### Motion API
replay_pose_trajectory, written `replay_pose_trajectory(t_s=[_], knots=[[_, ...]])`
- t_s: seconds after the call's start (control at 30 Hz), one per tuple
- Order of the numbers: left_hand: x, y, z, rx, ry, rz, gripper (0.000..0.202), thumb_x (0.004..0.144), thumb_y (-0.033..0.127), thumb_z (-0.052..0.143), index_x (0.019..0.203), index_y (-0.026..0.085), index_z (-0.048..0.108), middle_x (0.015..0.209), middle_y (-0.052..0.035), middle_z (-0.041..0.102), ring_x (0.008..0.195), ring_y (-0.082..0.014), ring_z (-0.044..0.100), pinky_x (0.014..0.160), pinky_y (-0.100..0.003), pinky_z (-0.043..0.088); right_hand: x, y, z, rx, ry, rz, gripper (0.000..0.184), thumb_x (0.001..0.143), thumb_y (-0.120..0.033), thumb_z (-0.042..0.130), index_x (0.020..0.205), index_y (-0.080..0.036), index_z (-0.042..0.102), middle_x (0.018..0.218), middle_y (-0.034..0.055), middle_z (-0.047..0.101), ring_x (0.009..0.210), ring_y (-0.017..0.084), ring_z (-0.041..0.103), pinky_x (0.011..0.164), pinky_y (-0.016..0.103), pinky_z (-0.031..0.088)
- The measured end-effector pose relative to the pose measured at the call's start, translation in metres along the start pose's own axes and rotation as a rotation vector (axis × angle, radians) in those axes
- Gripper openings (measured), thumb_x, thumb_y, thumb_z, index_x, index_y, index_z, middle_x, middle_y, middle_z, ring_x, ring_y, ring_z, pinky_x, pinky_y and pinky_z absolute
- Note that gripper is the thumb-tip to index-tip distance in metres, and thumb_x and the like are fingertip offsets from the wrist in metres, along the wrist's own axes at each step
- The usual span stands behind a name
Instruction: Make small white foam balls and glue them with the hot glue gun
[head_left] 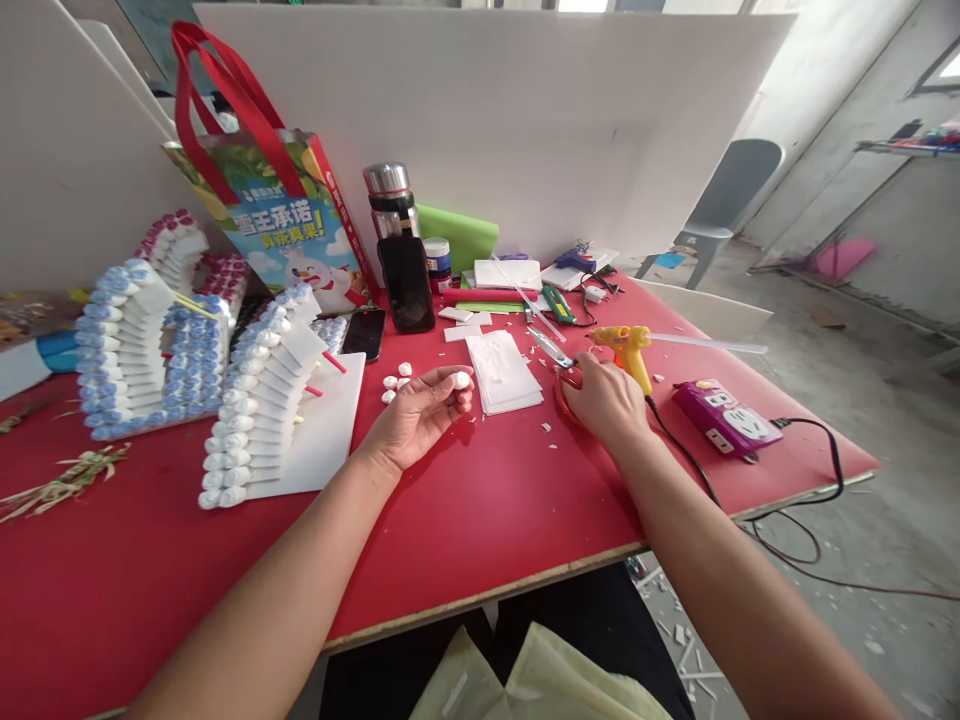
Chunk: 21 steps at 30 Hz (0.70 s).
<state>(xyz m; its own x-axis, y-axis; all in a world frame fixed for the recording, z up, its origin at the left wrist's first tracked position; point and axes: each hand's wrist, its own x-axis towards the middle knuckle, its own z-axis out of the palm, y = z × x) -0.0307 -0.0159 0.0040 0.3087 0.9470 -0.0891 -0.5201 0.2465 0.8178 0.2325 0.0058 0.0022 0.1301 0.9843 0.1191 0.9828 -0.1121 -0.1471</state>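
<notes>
Centre of frame: left hand (pixel 424 412), fingers pinching a small white rounded piece (pixel 461 380). Right of centre: right hand (pixel 609 393) over a red-handled tool (pixel 571 378), probably scissors, on the red bench (pixel 480 510); whether its fingers grip cannot be told. A light pinch should steady the piece without denting it; the yellow glue gun (pixel 634 362), near the right hand, warrants clearance.

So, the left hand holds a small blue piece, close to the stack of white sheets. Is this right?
Not quite: the head view shows that the small piece in the left hand is white, not blue. It is indeed held close to the stack of white sheets.
</notes>
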Motion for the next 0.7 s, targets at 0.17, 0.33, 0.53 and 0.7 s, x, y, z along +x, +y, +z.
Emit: replay_pose_trajectory(t_s=[0.17, 0.33, 0.53, 0.7], knots=[[0.001, 0.002, 0.000, -0.015, 0.054, 0.016, 0.021, 0.075, 0.018, 0.080, 0.096, 0.012, 0.077, 0.087, -0.0053, 0.066, 0.074, -0.0108, 0.060, 0.074, -0.023, 0.055, -0.002, -0.007, -0.004, -0.084, -0.037, 0.017, 0.039, 0.092, -0.037, 0.048, 0.122, -0.016, 0.060, 0.100, 0.0163, 0.066, 0.089, 0.029, 0.067, 0.069, 0.033, 0.043], [0.001, 0.002, 0.000, -0.021, 0.065, 0.009, 0.021, 0.074, 0.018, 0.081, 0.094, 0.011, 0.077, 0.086, -0.0053, 0.066, 0.074, -0.0110, 0.061, 0.073, -0.023, 0.055, -0.005, -0.014, -0.010, -0.157, -0.044, -0.061, 0.033, 0.092, -0.041, 0.049, 0.103, -0.016, 0.069, 0.098, 0.0157, 0.066, 0.087, 0.029, 0.066, 0.065, 0.032, 0.042], [0.000, 0.001, 0.002, -0.034, 0.063, 0.006, 0.021, 0.073, 0.021, 0.082, 0.092, 0.011, 0.077, 0.084, -0.0047, 0.066, 0.072, -0.0097, 0.061, 0.072, -0.021, 0.054, -0.006, -0.035, -0.041, 0.102, 0.084, -0.269, 0.030, 0.092, -0.040, 0.051, 0.092, -0.018, 0.072, 0.090, 0.0113, 0.068, 0.075, 0.022, 0.061, 0.061, 0.030, 0.037], [-0.001, 0.000, 0.003, -0.020, 0.057, 0.045, 0.019, 0.073, 0.018, 0.083, 0.091, 0.014, 0.077, 0.085, -0.0030, 0.066, 0.075, -0.0092, 0.060, 0.076, -0.021, 0.053, 0.005, -0.078, -0.041, 0.815, -0.117, -0.421, 0.031, 0.090, -0.042, 0.056, 0.073, -0.018, 0.067, 0.066, 0.0035, 0.063, 0.059, 0.015, 0.053, 0.056, 0.028, 0.037]])
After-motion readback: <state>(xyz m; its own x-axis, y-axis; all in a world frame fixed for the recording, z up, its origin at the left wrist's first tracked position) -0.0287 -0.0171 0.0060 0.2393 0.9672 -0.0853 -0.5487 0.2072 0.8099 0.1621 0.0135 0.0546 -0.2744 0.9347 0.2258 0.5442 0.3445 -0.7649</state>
